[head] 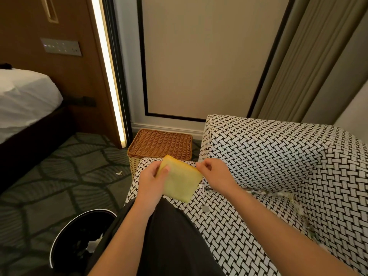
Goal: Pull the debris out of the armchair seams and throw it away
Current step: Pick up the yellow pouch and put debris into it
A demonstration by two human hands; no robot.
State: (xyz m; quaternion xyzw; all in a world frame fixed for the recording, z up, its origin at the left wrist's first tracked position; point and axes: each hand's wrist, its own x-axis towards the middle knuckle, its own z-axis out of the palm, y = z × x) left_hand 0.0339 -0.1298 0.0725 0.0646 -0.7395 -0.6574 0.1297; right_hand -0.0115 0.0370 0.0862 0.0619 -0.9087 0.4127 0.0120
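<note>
Over the armchair (268, 156) seat, both hands hold a yellow sponge (180, 181): left hand (152, 183) grip closed on its left edge, right hand (214, 173) pinching the right corner. White debris (278, 194) sits in the seam between seat and arm, a bit blurred. Black bin (79, 238) on floor, lower left, with what looks like scraps inside.

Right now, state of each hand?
Left hand: closed on the yellow sponge.
Right hand: fingers pinched at the sponge's corner; what it grips cannot be told.

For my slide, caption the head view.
Both hands hold a yellow cloth over a debris-strewn armchair.
</note>
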